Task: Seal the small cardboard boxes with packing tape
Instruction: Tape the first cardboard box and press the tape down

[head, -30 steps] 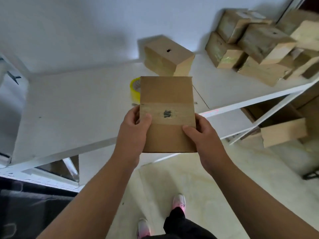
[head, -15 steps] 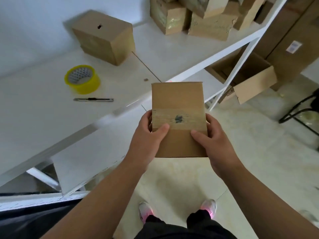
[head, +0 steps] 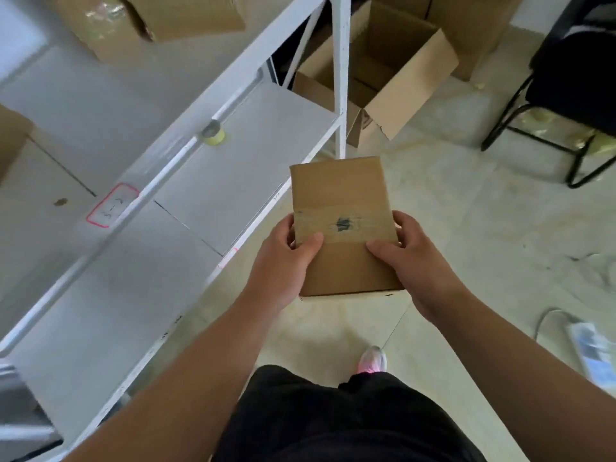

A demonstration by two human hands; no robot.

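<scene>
I hold a small brown cardboard box [head: 340, 198] in front of me, above the floor and to the right of the white shelves. A strip of clear tape with a dark mark runs across its top face. My left hand [head: 283, 265] grips its left side with the thumb on top. My right hand [head: 406, 258] grips the right side the same way. A yellowish tape roll [head: 214, 135] shows on the lower shelf, partly behind the shelf rail.
White metal shelving [head: 206, 105] fills the left, with several taped boxes [head: 110, 31] on its upper level. A large open carton [head: 393, 71] stands on the floor behind the shelf post. A black chair [head: 566, 88] is at the right. Cables and a power strip [head: 593, 351] lie lower right.
The view has swung right and down, away from the upper shelf with the tape roll and knife. Both hands keep the same hold on the box, now over the floor.
</scene>
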